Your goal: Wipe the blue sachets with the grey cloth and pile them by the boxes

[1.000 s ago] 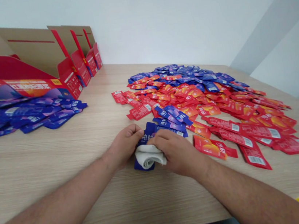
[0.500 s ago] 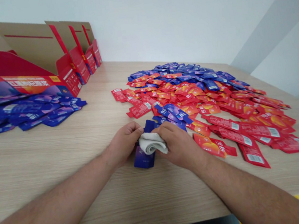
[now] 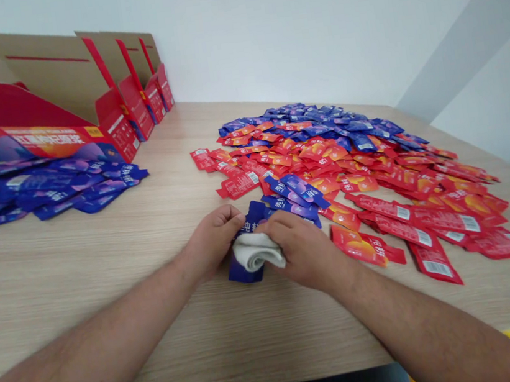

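Observation:
My left hand [image 3: 217, 238] pinches the left edge of a blue sachet [image 3: 255, 213] between thumb and fingers. In my right hand [image 3: 304, 248] is a folded white cloth [image 3: 256, 251], rolled at its front end. The cloth lies across the middle of the sachet and hides much of its face; the top and the lower end stick out. More blue sachets [image 3: 299, 191] lie just beyond my right hand. Close to its right side is a red sachet [image 3: 358, 245].
A large heap of red sachets [image 3: 385, 180] and blue sachets [image 3: 301, 113] spreads over the table [image 3: 195, 343] at the right. Blue sachets [image 3: 54, 186] are piled at the left, before several open red boxes [image 3: 117, 127]. A white wall [image 3: 291, 36] stands behind.
The cloth in my right hand has moved slightly down and left over the sachet, baring printed characters near its top and covering more of its lower part. My left hand keeps its grip.

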`<action>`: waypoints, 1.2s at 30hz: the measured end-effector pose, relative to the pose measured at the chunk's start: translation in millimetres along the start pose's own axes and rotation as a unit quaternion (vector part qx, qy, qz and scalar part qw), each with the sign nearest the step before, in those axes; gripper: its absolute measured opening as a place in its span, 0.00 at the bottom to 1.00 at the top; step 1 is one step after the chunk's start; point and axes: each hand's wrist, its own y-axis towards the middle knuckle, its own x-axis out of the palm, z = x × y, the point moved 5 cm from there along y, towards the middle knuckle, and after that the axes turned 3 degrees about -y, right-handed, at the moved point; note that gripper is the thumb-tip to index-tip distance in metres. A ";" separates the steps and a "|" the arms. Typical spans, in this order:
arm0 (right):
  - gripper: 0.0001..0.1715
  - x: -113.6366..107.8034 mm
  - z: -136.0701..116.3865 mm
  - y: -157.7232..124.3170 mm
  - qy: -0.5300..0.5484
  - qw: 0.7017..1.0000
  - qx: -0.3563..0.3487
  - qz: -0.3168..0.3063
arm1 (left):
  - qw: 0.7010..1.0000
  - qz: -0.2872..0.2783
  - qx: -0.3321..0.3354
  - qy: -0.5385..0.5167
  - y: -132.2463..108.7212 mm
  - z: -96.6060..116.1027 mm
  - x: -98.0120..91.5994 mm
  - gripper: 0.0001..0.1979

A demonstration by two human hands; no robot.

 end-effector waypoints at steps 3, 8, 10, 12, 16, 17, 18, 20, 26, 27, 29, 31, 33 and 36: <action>0.14 -4.6 7.6 0.4 0.001 0.998 0.056 0.034 | 1.000 -0.005 -0.001 -0.011 -0.7 -0.2 1.3 0.13; 0.16 -2.9 7.5 1.4 0.002 1.000 0.025 -0.005 | 0.999 -0.013 -0.007 0.034 -1.6 2.7 1.5 0.13; 0.15 -5.7 11.4 1.6 -0.012 0.999 0.040 0.022 | 0.999 -0.015 0.006 0.051 -0.3 4.7 0.3 0.12; 0.15 -6.8 12.1 1.5 -0.017 0.999 0.036 0.037 | 0.999 -0.008 0.008 0.049 1.5 4.6 -1.6 0.11; 0.15 -0.3 1.4 0.8 0.002 0.999 -0.046 -0.021 | 0.999 0.005 -0.002 0.034 3.4 1.8 -3.0 0.11; 0.16 0.4 0.5 0.7 0.003 0.998 -0.056 -0.031 | 1.000 0.007 -0.001 0.029 3.4 1.7 -2.8 0.10; 0.16 -0.3 1.7 0.9 -0.002 0.998 -0.052 -0.028 | 1.000 0.008 0.000 0.022 3.3 1.7 -2.3 0.10; 0.15 -5.8 9.0 1.9 -0.023 1.000 -0.011 0.015 | 1.000 0.013 0.000 0.008 2.9 1.9 -1.7 0.09; 0.14 -7.2 15.6 2.8 -0.021 1.000 0.003 0.022 | 1.000 0.009 0.010 0.023 0.6 4.6 0.6 0.08; 0.15 -7.7 16.7 2.8 -0.023 0.999 0.009 0.030 | 1.000 0.006 0.005 0.019 0.1 5.0 1.2 0.08; 0.14 -11.5 21.7 2.9 -0.039 0.996 0.032 0.072 | 1.000 -0.008 -0.015 0.008 -1.1 5.3 3.3 0.07; 0.13 -14.8 27.3 3.2 -0.050 0.992 0.044 0.102 | 0.999 -0.026 -0.029 0.009 -2.0 5.4 5.3 0.07; 0.12 -16.4 32.0 4.0 -0.056 0.991 0.051 0.109 | 0.998 -0.045 -0.017 0.032 -2.3 6.4 6.4 0.07; 0.09 -19.0 35.3 4.4 -0.067 0.988 0.065 0.122 | 0.993 -0.081 0.034 0.081 -2.2 8.3 8.1 0.07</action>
